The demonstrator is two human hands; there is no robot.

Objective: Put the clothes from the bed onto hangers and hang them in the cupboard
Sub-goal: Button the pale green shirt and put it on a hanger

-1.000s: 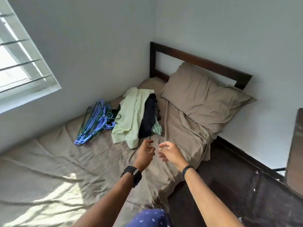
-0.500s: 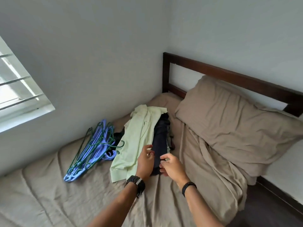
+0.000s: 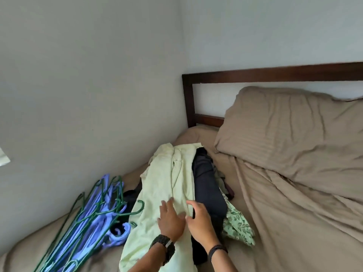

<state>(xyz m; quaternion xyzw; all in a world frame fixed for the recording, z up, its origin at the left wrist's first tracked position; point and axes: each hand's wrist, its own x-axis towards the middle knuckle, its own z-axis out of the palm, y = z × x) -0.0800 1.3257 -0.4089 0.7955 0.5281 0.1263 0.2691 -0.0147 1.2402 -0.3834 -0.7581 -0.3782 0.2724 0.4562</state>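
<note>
Clothes (image 3: 170,185) lie in one pile on the bed (image 3: 275,213): a pale green top on a dark one and a leafy one. One bunch of hangers (image 3: 88,218) lies beside it. Two hands reach out. The left hand (image 3: 171,220) rests flat, fingers spread, on the green top. The right hand (image 3: 200,220) pinches its edge.

Plain pale grey walls (image 3: 82,79) meet at a corner behind a dark wooden headboard (image 3: 271,74), with a tan pillow (image 3: 290,134) propped against it.
</note>
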